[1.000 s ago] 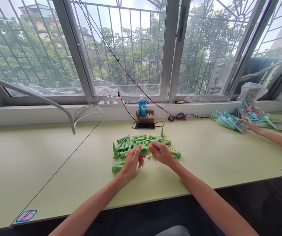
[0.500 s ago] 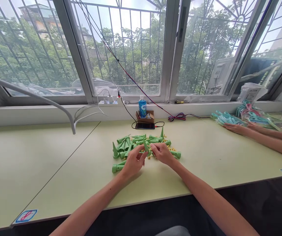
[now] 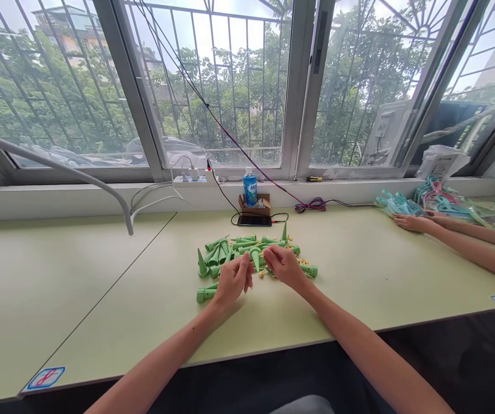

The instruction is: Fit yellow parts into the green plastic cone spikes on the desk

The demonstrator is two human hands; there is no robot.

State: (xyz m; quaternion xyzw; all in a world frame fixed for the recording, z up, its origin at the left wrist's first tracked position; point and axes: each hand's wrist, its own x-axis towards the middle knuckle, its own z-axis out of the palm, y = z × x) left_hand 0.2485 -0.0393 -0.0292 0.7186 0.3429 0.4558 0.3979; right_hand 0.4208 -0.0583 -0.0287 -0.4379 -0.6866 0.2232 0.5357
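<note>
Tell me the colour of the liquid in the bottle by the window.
Blue, shown in the head view.

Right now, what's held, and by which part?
A green cone, near its wide end, in your left hand; I can't tell about your right hand.

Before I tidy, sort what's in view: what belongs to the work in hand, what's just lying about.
Likely in the work:
- green cone at left hand
- other green cones
- small yellow pieces

Lying about:
- blue bottle
- cardboard box
- phone
- coiled cable

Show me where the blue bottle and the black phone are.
Blue bottle (image 3: 250,194): head view, on its label.
Black phone (image 3: 254,221): head view, on its dark screen.
</note>
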